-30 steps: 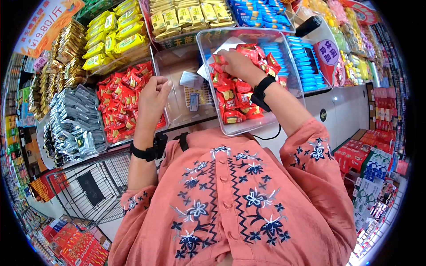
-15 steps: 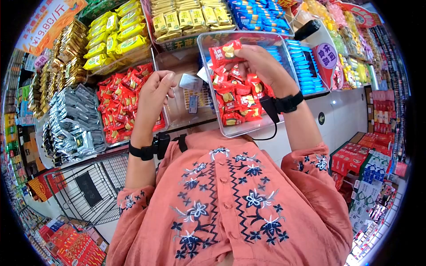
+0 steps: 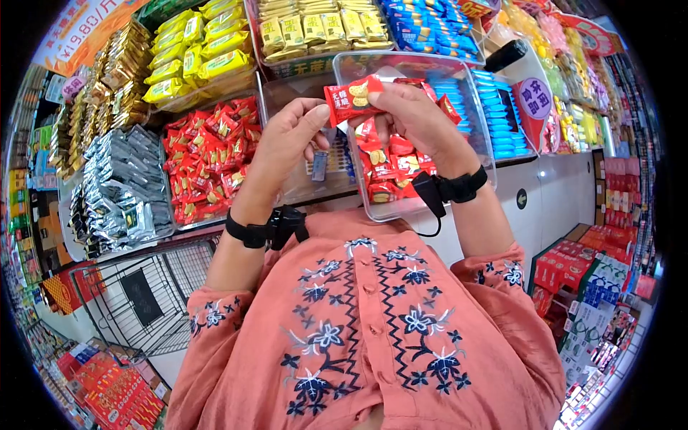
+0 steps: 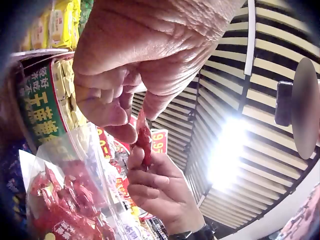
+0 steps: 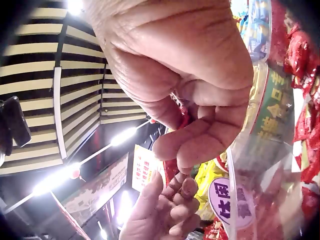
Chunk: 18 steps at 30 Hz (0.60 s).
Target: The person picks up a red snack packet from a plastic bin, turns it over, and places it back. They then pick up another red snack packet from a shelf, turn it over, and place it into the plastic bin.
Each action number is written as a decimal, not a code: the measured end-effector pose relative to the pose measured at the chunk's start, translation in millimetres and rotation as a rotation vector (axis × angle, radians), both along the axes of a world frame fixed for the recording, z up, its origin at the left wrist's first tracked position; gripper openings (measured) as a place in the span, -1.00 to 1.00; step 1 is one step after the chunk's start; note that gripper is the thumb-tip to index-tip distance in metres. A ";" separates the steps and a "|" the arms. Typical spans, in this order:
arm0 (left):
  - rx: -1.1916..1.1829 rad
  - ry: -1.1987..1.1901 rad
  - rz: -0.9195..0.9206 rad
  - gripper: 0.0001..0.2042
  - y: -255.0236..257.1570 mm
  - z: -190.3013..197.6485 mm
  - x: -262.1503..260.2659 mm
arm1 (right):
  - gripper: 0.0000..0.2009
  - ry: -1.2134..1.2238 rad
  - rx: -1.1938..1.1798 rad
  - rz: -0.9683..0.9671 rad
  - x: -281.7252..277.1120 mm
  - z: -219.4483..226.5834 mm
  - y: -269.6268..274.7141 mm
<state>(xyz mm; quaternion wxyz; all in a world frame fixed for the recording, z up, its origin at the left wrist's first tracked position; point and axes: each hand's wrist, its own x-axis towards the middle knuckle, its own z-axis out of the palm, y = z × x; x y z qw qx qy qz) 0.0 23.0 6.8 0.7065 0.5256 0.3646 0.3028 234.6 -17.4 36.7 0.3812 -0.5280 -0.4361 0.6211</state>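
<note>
One small red snack packet (image 3: 351,100) is held level between both hands in the head view, its printed face upward. The left hand (image 3: 292,136) pinches its left end between thumb and fingers. At the packet's right end, the right hand (image 3: 423,122) grips it with the thumb on top. The left wrist view shows the packet (image 4: 143,142) edge-on between the left hand (image 4: 145,55) and the right hand (image 4: 162,192). Below the right hand stands a clear plastic bin (image 3: 489,154) with more red packets (image 3: 383,168).
Left of the hands lie a heap of red packets (image 3: 215,158) and silver packets (image 3: 122,186). Yellow packets (image 3: 222,43) and blue packets (image 3: 430,29) fill bins behind. A wire shopping cart (image 3: 154,287) stands at lower left, and stacked boxes (image 3: 573,265) at right.
The right hand has lifted a red packet out of the clear bin and moved it left. The left hand has moved right and up and now pinches the packet's other end.
</note>
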 end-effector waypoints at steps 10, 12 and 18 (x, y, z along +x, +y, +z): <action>-0.016 -0.021 0.035 -0.77 -0.4 -5.1 -9.5 | -0.72 0.046 0.016 0.037 -18.5 -4.6 8.4; -0.016 -0.013 0.034 -0.78 -0.7 -5.8 -11.4 | -0.72 0.029 0.008 0.035 -20.3 -5.1 9.0; 0.008 -0.023 0.053 -0.72 -4.4 -13.8 -15.8 | -0.69 -0.251 0.052 0.114 -24.9 -6.4 8.0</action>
